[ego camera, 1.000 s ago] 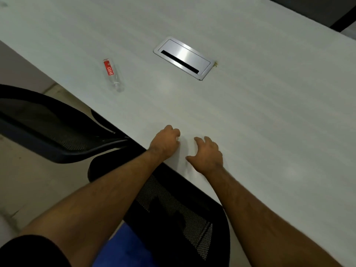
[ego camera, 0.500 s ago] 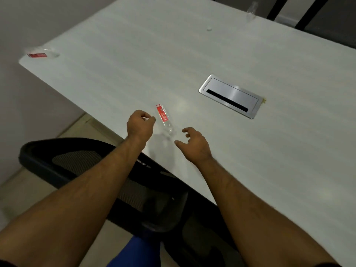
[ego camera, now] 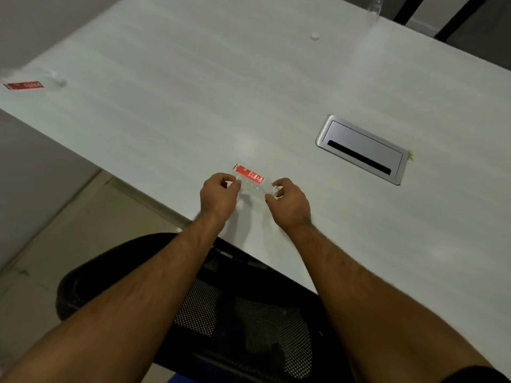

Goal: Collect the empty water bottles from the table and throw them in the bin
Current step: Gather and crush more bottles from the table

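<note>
A clear empty water bottle (ego camera: 250,178) with a red label lies between my two hands near the table's front edge. My left hand (ego camera: 218,196) pinches its base end. My right hand (ego camera: 289,201) grips its neck end, where the cap shows between the fingers. A second clear bottle with a red label (ego camera: 30,84) lies at the table's far left corner. A third clear bottle (ego camera: 373,8) stands at the far edge, blurred. A small white cap (ego camera: 314,36) lies near it.
The white table (ego camera: 166,92) has a silver cable hatch (ego camera: 362,150) to the right of my hands. A black mesh office chair (ego camera: 229,308) is pushed under the front edge below my arms. Beige floor and a wall lie to the left.
Both hands moved left along the table to the bottle and closed on its two ends. The view shifted left, bringing the far-left bottle into sight.
</note>
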`<state>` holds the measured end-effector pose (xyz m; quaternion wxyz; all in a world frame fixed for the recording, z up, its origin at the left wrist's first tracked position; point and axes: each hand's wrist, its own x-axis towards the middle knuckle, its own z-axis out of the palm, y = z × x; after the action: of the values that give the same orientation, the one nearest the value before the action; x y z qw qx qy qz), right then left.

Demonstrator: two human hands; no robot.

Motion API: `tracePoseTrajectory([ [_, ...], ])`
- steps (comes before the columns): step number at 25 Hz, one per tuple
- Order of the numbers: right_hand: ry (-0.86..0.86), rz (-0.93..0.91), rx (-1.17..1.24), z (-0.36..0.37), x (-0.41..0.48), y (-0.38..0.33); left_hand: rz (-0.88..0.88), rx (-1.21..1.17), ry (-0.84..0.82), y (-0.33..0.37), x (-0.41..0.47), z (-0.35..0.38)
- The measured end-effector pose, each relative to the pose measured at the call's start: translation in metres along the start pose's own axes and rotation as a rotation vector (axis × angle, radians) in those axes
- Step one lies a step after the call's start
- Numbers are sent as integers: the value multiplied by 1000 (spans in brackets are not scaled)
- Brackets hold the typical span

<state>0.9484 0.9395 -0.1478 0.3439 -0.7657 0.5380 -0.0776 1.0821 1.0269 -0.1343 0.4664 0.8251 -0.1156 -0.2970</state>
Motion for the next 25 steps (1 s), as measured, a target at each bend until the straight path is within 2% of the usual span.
tracePoseTrajectory([
  [7,134,-79,318,-26,-37,-13,288,13,26,42,-27,-19],
  [11,195,-135,475,-59,-66,-20,315,-147,-94,76,-74,-25],
  [15,239,-251,415,-89,-102,-29,342,-277,-208,105,-131,-32],
  [18,273,-285,332,-102,-122,-39,399,-262,-242,113,-162,-37],
  [25,301,-376,237,-108,-165,-72,497,-64,-110,105,-199,-75],
])
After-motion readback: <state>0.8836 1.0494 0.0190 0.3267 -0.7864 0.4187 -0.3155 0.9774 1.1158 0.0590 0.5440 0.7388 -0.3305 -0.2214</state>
